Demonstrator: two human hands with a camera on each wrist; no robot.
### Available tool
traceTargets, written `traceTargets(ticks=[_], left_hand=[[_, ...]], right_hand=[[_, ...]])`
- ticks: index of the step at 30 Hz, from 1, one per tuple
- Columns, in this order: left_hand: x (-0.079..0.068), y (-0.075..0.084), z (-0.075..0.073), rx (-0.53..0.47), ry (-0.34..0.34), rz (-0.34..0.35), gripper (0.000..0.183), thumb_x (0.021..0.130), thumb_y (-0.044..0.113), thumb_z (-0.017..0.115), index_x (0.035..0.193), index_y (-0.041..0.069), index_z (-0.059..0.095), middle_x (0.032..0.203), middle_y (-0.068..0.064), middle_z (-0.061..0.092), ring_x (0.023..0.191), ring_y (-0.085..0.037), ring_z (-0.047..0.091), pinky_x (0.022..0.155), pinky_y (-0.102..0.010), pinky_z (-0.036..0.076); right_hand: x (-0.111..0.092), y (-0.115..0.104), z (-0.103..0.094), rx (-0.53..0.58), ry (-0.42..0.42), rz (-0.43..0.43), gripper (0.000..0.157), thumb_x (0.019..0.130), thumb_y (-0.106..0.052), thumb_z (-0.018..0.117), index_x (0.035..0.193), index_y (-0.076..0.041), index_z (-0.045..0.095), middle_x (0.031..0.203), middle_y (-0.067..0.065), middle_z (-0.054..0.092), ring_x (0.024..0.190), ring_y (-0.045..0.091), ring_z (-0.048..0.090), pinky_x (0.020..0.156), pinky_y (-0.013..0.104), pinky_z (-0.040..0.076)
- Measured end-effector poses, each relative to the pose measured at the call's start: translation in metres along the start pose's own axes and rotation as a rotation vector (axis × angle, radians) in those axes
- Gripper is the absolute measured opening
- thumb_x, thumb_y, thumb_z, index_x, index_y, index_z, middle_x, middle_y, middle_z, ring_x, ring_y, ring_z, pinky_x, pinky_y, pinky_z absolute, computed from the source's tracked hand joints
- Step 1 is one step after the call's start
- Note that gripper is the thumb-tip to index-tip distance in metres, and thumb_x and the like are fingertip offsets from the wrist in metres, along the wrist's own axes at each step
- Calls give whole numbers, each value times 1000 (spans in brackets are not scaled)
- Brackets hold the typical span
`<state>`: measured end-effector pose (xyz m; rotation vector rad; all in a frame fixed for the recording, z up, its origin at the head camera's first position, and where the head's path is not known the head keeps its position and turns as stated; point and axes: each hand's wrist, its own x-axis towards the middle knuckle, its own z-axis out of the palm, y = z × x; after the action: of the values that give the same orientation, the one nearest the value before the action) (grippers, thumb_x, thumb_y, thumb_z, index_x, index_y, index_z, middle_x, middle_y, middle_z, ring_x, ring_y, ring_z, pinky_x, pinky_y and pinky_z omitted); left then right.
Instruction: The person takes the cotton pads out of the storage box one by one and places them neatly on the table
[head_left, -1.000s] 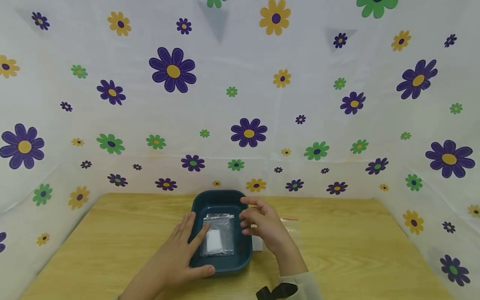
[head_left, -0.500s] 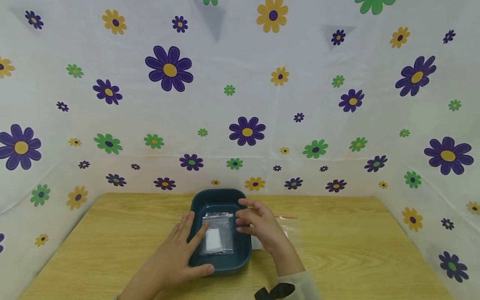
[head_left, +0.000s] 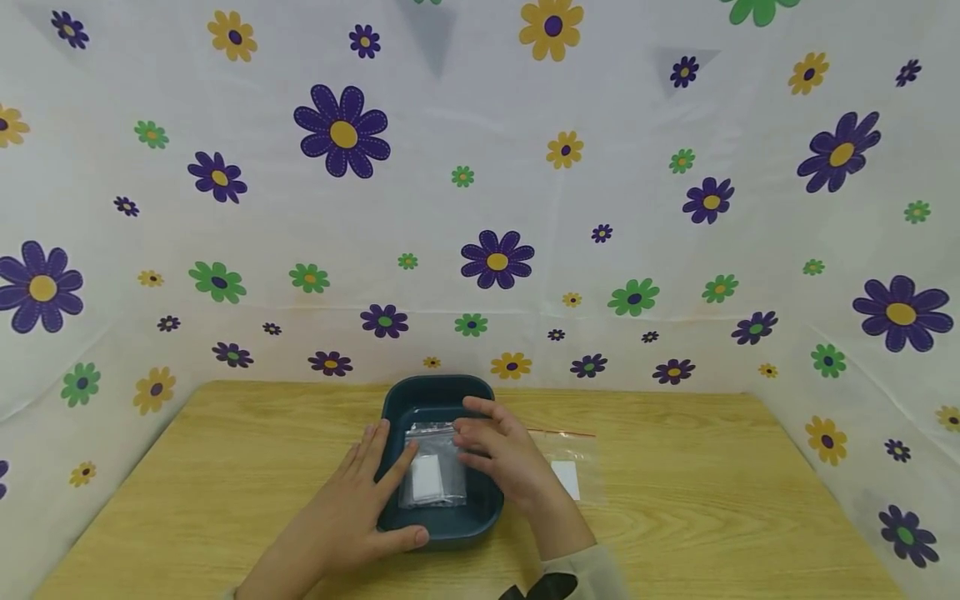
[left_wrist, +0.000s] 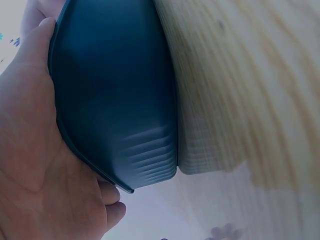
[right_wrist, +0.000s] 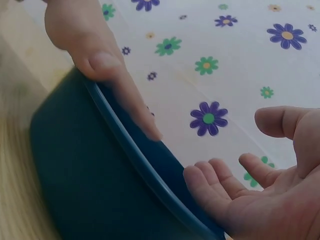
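Note:
A dark blue rectangular tub (head_left: 457,532) stands on the table. In it lies a clear zip-lock bag (head_left: 452,471) with a white rectangular piece (head_left: 427,478) showing at its left. My left hand (head_left: 348,512) rests over the tub's left rim, fingers straight and spread; in the left wrist view its palm (left_wrist: 45,150) lies along the rim. Over the right side hovers my right hand (head_left: 498,454), fingers loosely bent and holding nothing. The right wrist view shows its thumb (right_wrist: 280,121) apart from the fingers, just above the rim. It hides part of the tub's right side.
Right of the tub, partly behind my right hand, lies another clear bag (head_left: 585,446) with a red seal line and a white piece (head_left: 566,479) at it. Flower-printed white cloth (head_left: 555,275) encloses the wooden table (head_left: 712,500) at the back and sides.
My right hand has moved left, further over the tub, uncovering more of the bag and white piece on the table. My left hand and the tub stay in place.

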<state>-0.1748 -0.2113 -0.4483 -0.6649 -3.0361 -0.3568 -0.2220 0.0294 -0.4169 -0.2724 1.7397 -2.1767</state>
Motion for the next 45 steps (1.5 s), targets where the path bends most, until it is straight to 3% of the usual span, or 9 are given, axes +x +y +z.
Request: traceTargets(ticks=[10, 16, 21, 28, 38, 45], left_hand=[[-1, 0, -1, 15, 13, 1, 105, 80, 85, 48, 159, 20, 27, 166, -23, 6, 153, -40, 3, 121, -58, 17], [-2, 1, -2, 36, 34, 11, 104, 80, 85, 49, 159, 21, 27, 165, -23, 7, 153, -40, 2, 121, -58, 16], [-4, 3, -2, 45, 44, 9, 103, 80, 84, 50, 159, 21, 28, 166, -23, 7, 153, -41, 1, 121, -59, 13], [-4, 3, -1, 58, 50, -9, 104, 79, 85, 49, 159, 22, 27, 166, -22, 6, 153, -41, 0, 120, -63, 6], [-2, 2, 3, 53, 67, -13, 105, 79, 86, 49, 159, 22, 28, 166, -22, 7, 153, -41, 0, 120, -63, 5], [-2, 0, 5, 56, 58, -15, 105, 78, 87, 47, 159, 23, 28, 166, -22, 7, 153, -41, 0, 120, -62, 7]], right_hand=[[-1, 4, 16, 49, 59, 35, 58, 99, -23, 61, 149, -8, 37, 134, 17, 58, 117, 26, 59, 106, 45, 47], [-2, 8, 26, 86, 110, 66, 61, 99, -23, 58, 153, -9, 33, 149, 23, 43, 140, 43, 38, 114, 58, 32], [-2, 10, 28, 93, 123, 78, 63, 99, -24, 57, 154, -10, 30, 156, 24, 32, 145, 48, 25, 116, 64, 23], [-2, 10, 30, 86, 131, 90, 60, 100, -24, 55, 154, -10, 32, 158, 24, 28, 147, 48, 21, 116, 67, 18], [-1, 14, 30, 62, 107, 87, 63, 100, -23, 54, 155, -9, 29, 157, 26, 29, 146, 53, 18, 116, 68, 18], [-1, 16, 31, 57, 129, 88, 65, 97, -23, 58, 154, -9, 30, 159, 22, 29, 150, 46, 16, 117, 67, 12]])
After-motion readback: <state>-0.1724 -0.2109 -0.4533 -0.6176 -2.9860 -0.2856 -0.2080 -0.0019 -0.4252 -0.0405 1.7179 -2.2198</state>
